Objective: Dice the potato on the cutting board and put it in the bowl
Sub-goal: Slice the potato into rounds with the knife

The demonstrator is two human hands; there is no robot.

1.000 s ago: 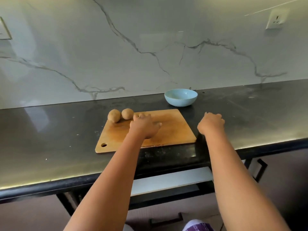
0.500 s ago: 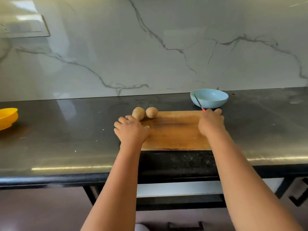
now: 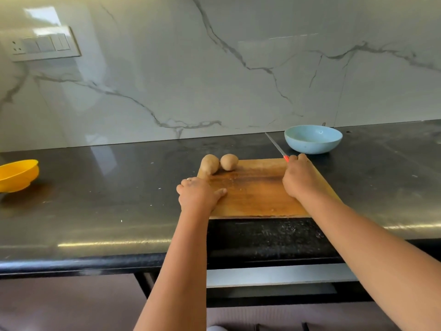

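Right hand (image 3: pixel 301 177) grasps the knife (image 3: pixel 276 146); left hand (image 3: pixel 199 194) grips the cutting board (image 3: pixel 257 194) at its left edge; potatoes (image 3: pixel 219 162) at the far left corner could roll off if jolted.

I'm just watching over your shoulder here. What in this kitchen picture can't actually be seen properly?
- Knife handle: head view, wrapped inside the right hand; only a red tip shows.
- Cutting board left edge: head view, covered by the left hand.
- Yellow bowl: head view, cut off by the left frame edge.
- Blue bowl inside: head view, partly hidden by its near rim.
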